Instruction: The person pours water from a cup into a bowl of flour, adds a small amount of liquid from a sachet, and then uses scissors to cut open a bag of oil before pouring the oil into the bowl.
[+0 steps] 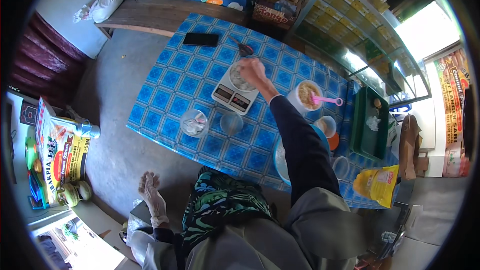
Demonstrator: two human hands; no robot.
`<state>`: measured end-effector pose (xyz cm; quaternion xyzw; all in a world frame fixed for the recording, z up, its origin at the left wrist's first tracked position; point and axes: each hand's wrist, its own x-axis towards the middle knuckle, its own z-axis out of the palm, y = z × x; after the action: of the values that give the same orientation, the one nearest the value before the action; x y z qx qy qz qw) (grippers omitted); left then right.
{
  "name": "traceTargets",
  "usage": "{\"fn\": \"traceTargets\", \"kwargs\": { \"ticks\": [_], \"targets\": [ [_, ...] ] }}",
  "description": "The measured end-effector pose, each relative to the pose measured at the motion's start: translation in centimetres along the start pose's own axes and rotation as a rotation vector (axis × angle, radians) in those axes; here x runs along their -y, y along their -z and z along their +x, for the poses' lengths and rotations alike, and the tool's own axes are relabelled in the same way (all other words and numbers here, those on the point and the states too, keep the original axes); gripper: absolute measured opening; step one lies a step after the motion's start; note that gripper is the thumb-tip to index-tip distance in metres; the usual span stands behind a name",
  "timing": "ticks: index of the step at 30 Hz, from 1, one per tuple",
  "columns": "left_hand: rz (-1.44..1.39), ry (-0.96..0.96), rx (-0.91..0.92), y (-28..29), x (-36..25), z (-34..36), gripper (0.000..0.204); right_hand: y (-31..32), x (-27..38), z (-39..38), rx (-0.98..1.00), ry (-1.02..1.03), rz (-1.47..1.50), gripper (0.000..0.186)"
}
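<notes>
From my end: white bowl (230, 77) of pale bits sits on the white scale (231, 102), on the blue tablecloth (167, 87). Right hand (253, 71) is over the bowl, fingers bunched down at the contents; can't tell if they grip any. Scale's dark panels carry markings too small for me to read. Nearer me, two clear cups (231, 123). Right of the forearm, white tub (296, 98), tan crumbs, pink scoop (327, 100). Far side, scissors (244, 49), black phone (201, 39). Left hand (152, 197) hangs off-table, fingers close together; can't tell if holding. Print: yellow packet (382, 186), red marking; brown carton (274, 12), large pale lettering; left banner (75, 157) and right banner (451, 120), bold lettering.
</notes>
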<state>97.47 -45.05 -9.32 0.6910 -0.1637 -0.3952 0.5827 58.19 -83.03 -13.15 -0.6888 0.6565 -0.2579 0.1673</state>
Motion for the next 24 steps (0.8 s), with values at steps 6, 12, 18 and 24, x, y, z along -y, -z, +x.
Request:
{"fn": "traceTargets", "kwargs": {
  "ticks": [6, 12, 18, 24],
  "targets": [
    [0.080, 0.037, -0.024, 0.1, -4.0, 6.7, 0.029, -4.2, 4.4, -3.9, 0.378, 0.318, -0.625, 0.075],
    [0.136, 0.060, 0.091, 0.2, -2.8, 10.0, 0.030, -4.8, 0.3, -5.9, -0.021, -0.396, -0.075, 0.104],
    [0.133, 0.172, 0.139, -2.2, -1.9, 11.0, 0.031, -7.2, 1.8, -4.3, -0.008, -0.176, -0.083, 0.101],
    [0.177, 0.195, 0.198, -3.2, -3.4, 11.3, 0.032, -7.4, -1.7, 3.6, -0.593, -0.046, -0.090, 0.018]
  ]
}}
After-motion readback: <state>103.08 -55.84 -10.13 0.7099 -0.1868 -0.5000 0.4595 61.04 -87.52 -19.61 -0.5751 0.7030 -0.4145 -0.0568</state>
